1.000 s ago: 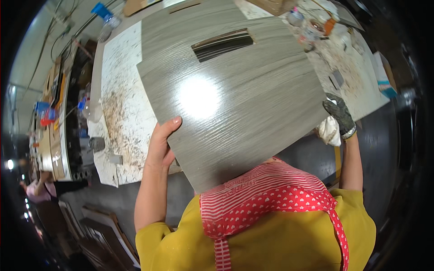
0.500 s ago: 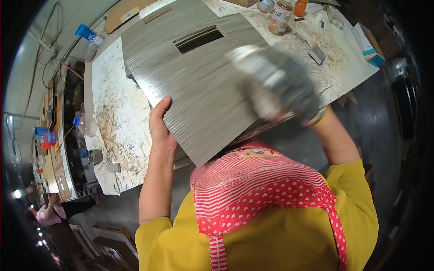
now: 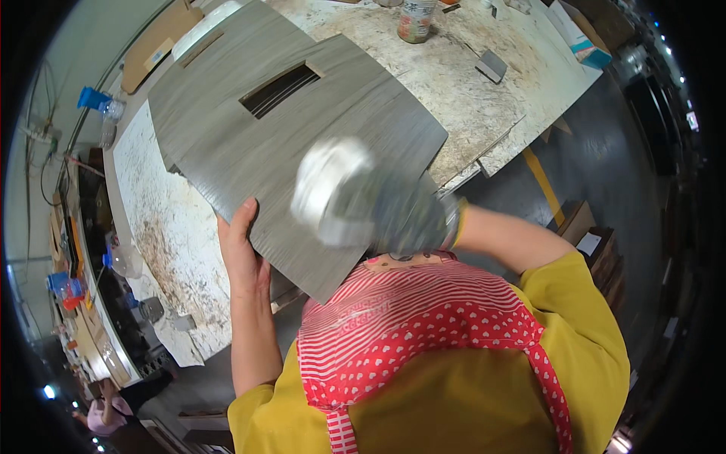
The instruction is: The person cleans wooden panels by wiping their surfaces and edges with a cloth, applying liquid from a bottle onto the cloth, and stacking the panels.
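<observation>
A grey wood-grain panel (image 3: pixel 219 144) with a rectangular cut-out lies tilted across the worktable, its near corner close to my apron. My bare left hand (image 3: pixel 243 250) grips the panel's left edge, thumb on the top face and fingers underneath, out of sight. Over the panel's near right part is my right hand (image 3: pixel 397 212), in a dark grey glove and smeared by motion. It is closed on a white wad, seemingly a cloth (image 3: pixel 329 181), pressed to or just above the surface; the blur hides which. A second grey panel edge (image 3: pixel 200 49) with a narrow slot shows at the far left.
The white worktable (image 3: pixel 484 98) is stained brown. On it are a labelled jar (image 3: pixel 416 21), a small grey block (image 3: pixel 491 66) and a blue-and-white box (image 3: pixel 578 34). Bottles (image 3: pixel 113 110) stand on the left. Cartons (image 3: pixel 590 234) sit on the floor at right; another person (image 3: pixel 106 408) is far left.
My right hand has swept left and nearer across the panel with the white cloth. The view has shifted, so the panel sits further left in it. My left hand keeps its hold.
</observation>
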The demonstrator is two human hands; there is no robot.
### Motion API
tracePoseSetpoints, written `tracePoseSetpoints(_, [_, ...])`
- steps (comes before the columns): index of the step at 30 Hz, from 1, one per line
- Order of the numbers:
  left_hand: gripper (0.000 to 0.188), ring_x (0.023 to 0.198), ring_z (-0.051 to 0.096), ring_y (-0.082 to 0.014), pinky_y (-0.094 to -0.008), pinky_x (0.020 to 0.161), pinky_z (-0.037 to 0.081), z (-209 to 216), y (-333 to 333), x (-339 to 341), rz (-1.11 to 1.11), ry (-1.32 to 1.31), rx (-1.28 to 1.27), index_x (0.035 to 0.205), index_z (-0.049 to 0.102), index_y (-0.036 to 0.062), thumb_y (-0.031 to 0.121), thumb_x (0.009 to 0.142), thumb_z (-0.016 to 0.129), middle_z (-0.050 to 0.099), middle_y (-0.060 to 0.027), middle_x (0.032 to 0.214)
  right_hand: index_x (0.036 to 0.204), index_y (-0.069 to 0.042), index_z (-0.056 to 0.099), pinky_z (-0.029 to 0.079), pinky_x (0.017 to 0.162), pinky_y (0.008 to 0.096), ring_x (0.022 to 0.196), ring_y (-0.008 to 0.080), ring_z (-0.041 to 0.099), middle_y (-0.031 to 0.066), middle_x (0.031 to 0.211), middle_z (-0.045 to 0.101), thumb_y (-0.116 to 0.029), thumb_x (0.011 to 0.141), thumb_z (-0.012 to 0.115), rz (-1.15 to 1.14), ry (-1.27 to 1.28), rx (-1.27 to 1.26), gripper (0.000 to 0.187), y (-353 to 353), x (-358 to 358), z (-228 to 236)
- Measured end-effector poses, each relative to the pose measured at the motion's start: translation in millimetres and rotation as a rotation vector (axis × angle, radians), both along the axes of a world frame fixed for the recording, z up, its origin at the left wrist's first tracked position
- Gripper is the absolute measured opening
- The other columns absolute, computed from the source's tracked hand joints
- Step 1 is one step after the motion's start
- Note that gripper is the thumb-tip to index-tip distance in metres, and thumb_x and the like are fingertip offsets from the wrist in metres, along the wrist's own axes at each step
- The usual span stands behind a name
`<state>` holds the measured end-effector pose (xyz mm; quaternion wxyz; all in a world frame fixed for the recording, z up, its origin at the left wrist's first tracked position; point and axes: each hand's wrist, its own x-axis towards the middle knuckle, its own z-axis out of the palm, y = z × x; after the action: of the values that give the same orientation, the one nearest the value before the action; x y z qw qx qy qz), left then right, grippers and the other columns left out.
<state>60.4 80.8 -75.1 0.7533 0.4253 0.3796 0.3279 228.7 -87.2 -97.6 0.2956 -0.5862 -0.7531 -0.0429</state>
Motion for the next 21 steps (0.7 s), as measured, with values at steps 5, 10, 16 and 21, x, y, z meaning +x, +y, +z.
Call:
tracePoseSetpoints(5, [0.055,0.112,0.046,-0.0224,-0.0337,0.096,0.036,-14,-5,4,-0.142,0.013,0.043,0.126,0.04,-0.0014,0.01,0.077,0.061,0.049,-0.0119,0.121,0.12,-0.004,0.049,0.036,0.098,0.0411,0.108,0.0302,0.05,0.0138,0.113,0.055,-0.013,0.082,0.049,-0.424,0.41,-0.179,0.04,-14,84,-77])
tracePoseSetpoints(10, [0.054,0.112,0.046,-0.0216,-0.0339,0.096,0.037,-14,-1,3,-0.134,0.035,-0.011,0.125,0.041,-0.0025,0.01,0.077,0.061,0.049,-0.0115,0.12,0.126,-0.006,0.043,0.031,0.104,0.0407,0.118,0.029,0.044,0.0149,0.126,0.046,-0.016,0.082,0.047,-0.39,-0.287,0.081,0.046,16,62,-15])
tracePoseSetpoints(16, [0.053,0.111,0.046,-0.0217,-0.0321,0.097,0.034,-16,3,-2,-0.171,0.082,0.009,0.125,0.04,-0.0034,0.007,0.076,0.059,0.05,-0.0122,0.12,0.127,-0.01,0.043,0.033,0.1,0.0404,0.117,0.0312,0.043,0.0154,0.128,0.044,-0.016,0.075,0.057,-0.296,0.189,-0.053,0.054,75,40,-51])
tracePoseSetpoints(21, [0.052,0.109,0.048,-0.0222,-0.0327,0.096,0.035,-4,0,12,-0.203,0.093,0.029,0.124,0.041,-0.0024,0.006,0.077,0.061,0.05,-0.0118,0.119,0.117,-0.008,0.051,0.042,0.086,0.0425,0.095,0.0344,0.053,0.0194,0.107,0.054,-0.006,0.073,0.055,-0.662,-0.003,-0.086,0.044,29,188,-55])
